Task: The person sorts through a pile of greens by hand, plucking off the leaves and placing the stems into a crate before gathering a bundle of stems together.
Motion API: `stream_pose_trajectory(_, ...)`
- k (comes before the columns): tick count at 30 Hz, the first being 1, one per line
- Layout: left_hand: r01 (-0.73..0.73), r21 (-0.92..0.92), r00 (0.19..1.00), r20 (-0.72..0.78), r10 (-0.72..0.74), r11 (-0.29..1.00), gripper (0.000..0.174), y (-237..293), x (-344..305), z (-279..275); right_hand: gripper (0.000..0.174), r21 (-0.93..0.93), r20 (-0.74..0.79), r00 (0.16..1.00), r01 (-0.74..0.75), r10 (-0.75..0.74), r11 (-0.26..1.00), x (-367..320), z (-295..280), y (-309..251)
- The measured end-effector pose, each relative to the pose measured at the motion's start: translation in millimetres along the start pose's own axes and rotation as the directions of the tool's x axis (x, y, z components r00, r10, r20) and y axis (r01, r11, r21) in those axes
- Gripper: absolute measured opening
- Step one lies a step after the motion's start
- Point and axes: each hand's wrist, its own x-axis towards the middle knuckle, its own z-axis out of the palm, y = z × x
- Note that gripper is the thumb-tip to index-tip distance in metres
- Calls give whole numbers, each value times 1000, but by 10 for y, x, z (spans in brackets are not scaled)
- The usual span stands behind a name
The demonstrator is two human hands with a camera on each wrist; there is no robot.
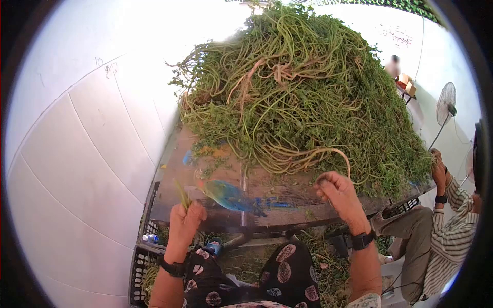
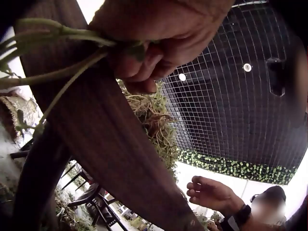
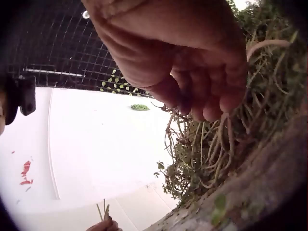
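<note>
Thin green stems (image 1: 182,195) stick up from my left hand (image 1: 186,220), which grips them near the table's left front edge. In the left wrist view the same hand (image 2: 159,43) has its fingers curled, and several stems (image 2: 57,36) trail out beside it. My right hand (image 1: 339,197) is over the front of the table, thumb and fingers loosely bent, with nothing visible held. Behind its fingertips, in the right wrist view, are stems of the big heap of leafy green plants (image 1: 308,102). A thick pale stem (image 1: 334,150) arcs out of the heap close behind that hand.
The heap covers most of the wooden table (image 1: 169,197). A blue-green patch (image 1: 231,196) lies on the boards between my hands. A black crate (image 1: 138,272) stands at lower left. Another person in a striped shirt (image 1: 449,241) sits at the right, near a standing fan (image 1: 446,102).
</note>
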Motion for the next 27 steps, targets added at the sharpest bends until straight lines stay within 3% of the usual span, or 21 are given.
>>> stream_pose_trajectory(3, 15, -23, 1000, 21, -14, 1000, 54, -16, 14, -23, 24, -330, -66, 959, 239, -275, 913, 176, -88, -95)
stream_pose_trajectory(4, 24, -22, 999, 34, -24, 999, 53, -9, 10, -32, 28, -419, -78, 957, 223, -280, 880, 199, -82, -209)
stream_pose_trajectory(7, 52, 9, 998, 34, -52, 999, 53, 13, 3, -34, 27, -595, -34, 879, 364, -475, 717, 394, -47, -296)
stream_pose_trajectory(13, -11, 49, 1000, 14, 11, 999, 53, -57, 19, -38, 29, -802, 157, 891, 366, -426, 471, 826, 27, -75)
stream_pose_trajectory(16, -9, 3, 1000, 23, 9, 1000, 53, -47, 23, -31, 30, -868, 239, 786, 437, -570, 238, 851, 58, -22)
stream_pose_trajectory(19, -5, 5, 1000, 25, 5, 1000, 53, -43, 20, -30, 30, -823, 225, 845, 432, -486, 370, 886, 69, -68)
stream_pose_trajectory(22, 24, 32, 1000, 17, -24, 999, 48, -38, 23, -34, 32, -796, 265, 862, 449, -432, 407, 826, 48, -157)
stream_pose_trajectory(25, -2, -12, 1000, 10, 2, 1000, 52, -73, 31, -31, 29, -753, 142, 970, 237, -199, 614, 729, 54, -357)
stream_pose_trajectory(27, -7, 2, 1000, 7, 7, 1000, 51, -76, 24, -40, 28, -757, 104, 944, 279, -312, 591, 695, -70, -271)
